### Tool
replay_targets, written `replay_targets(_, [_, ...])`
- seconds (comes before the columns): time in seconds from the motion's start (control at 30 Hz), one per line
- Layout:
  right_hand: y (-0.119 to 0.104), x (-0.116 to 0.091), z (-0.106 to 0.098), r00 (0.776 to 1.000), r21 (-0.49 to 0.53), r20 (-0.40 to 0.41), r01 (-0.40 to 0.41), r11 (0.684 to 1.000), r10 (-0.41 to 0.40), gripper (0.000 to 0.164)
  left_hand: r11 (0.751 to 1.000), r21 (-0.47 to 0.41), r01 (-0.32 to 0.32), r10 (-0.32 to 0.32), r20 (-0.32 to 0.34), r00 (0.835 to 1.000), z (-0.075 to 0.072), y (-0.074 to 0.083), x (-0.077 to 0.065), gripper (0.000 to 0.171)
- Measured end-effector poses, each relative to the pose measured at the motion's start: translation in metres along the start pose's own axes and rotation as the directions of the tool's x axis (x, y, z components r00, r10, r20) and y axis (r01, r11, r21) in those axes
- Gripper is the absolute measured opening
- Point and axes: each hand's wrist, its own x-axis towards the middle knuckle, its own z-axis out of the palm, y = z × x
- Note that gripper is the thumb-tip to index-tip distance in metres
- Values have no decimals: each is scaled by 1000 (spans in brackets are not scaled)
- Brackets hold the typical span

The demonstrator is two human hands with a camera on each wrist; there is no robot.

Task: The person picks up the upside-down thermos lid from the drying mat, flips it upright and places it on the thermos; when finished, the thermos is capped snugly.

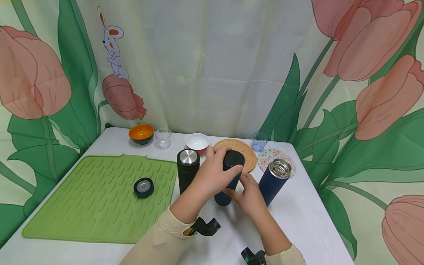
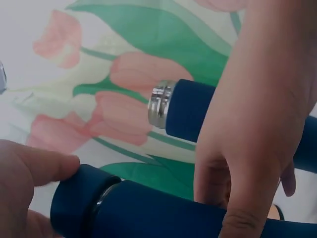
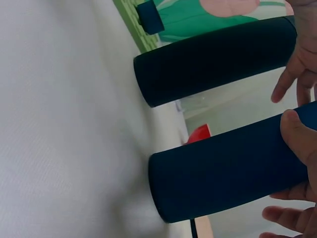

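A dark blue thermos stands between my hands, close to the white tabletop. My left hand holds its lid from above, thumb and fingers around the sides. A thin metallic line shows where lid meets body. Lower down, my right hand grips the thermos body. To the right is a second blue thermos, lidless, its steel neck bare. A black thermos with a silver-topped lid stands to the left. On the green mat lies a loose dark lid, underside up.
Along the back stand an orange bowl, a clear glass, a white-and-red bowl and a bluish glass. A round wooden board and a floral plate lie behind the blue thermoses.
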Motion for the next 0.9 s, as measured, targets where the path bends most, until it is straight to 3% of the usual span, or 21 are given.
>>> replay_targets(0.2, [1, 4, -1, 1000, -1, 9, 24, 1000, -24, 73, 996, 86, 32, -20, -134, 991, 14, 5, 5, 97])
replay_targets(0.33, [1, 3, -2, 1000, -8, 16, 24, 1000, -24, 72, 988, 143, 50, -23, -185, 982, 19, 5, 8, 92])
replay_targets(0.43, [0, 2, -3, 1000, -11, 27, 15, 1000, -15, 74, 989, 145, 30, -9, -141, 990, 13, 2, 9, 84])
replay_targets(0.53, [0, 1, -5, 999, -1, 37, 1, 1000, -1, 76, 994, 108, -5, 9, -41, 999, 2, 0, 8, 76])
replay_targets(0.67, [-1, 2, -6, 999, 6, 46, -17, 1000, 16, 75, 998, 60, -18, 14, 73, 997, -11, 2, 8, 68])
replay_targets(0.8, [-1, 3, -6, 999, -3, 48, -3, 1000, 3, 75, 994, 110, -26, 17, 82, 996, -10, 6, 8, 71])
replay_targets(0.9, [0, 3, -5, 999, -9, 46, 18, 1000, -17, 76, 972, 233, -44, 41, 19, 999, -1, 10, 8, 83])
